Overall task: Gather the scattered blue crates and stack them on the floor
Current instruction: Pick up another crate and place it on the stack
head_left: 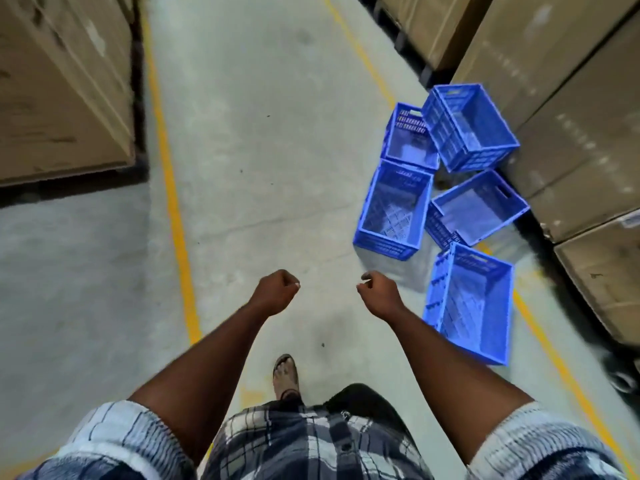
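Ahead, the concrete floor [259,168] runs open between a left yellow line [176,220] and a right yellow line [554,358]. Cardboard boxes wall the left edge [62,88] and the right edge [571,116]. Five blue crates [394,209] lie scattered and unstacked along the right side, over that line. The farthest crate [471,126] looks tilted. Both arms reach forward over bare floor. The left grip [277,292] and right grip [381,294] are curled closed, holding nothing, the right near the nearest crate [474,306].

Cardboard boxes [59,81] both sides; yellow line [173,199] beside left ones; sandalled foot [286,374] forward.
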`<state>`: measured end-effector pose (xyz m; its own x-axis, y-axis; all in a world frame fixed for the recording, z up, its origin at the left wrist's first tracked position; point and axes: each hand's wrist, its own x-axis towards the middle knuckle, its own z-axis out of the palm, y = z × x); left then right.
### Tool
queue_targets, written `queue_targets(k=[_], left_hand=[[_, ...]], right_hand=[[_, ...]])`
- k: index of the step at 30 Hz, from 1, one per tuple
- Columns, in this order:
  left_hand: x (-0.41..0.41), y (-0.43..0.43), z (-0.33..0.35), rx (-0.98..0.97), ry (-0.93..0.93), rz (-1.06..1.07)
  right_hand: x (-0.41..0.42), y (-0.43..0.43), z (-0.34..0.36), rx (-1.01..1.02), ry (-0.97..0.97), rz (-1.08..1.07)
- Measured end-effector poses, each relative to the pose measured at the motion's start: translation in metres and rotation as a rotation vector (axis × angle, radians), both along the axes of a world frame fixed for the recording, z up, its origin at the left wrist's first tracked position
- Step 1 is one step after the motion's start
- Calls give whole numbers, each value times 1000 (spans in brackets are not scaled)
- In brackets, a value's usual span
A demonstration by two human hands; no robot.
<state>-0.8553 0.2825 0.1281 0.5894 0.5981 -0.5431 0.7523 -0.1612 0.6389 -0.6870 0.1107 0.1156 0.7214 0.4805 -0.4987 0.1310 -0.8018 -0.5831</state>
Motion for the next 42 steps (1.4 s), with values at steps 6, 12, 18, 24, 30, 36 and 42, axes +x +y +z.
queue_targets(k=[6, 12, 18, 24, 30, 36, 42], left_hand=[[124, 21, -3, -48, 15, -211], [256, 42, -16, -61, 43, -356], [377, 67, -10, -9, 170, -544], [484, 98, -3, 29, 167, -612], [573, 158, -13, -112, 145, -562], [663, 223, -18, -287, 110, -635], [721, 286, -17, -398, 160, -770]], right_hand=[[97, -5, -9, 78, 92, -309], [208, -4, -29, 66, 151, -413], [304, 10, -35, 60, 208, -510], [376, 35, -49, -40, 187, -409], [438, 80, -61, -73, 155, -465], [470, 137, -68, -154, 107, -591], [475, 198, -66, -153, 118, -844]])
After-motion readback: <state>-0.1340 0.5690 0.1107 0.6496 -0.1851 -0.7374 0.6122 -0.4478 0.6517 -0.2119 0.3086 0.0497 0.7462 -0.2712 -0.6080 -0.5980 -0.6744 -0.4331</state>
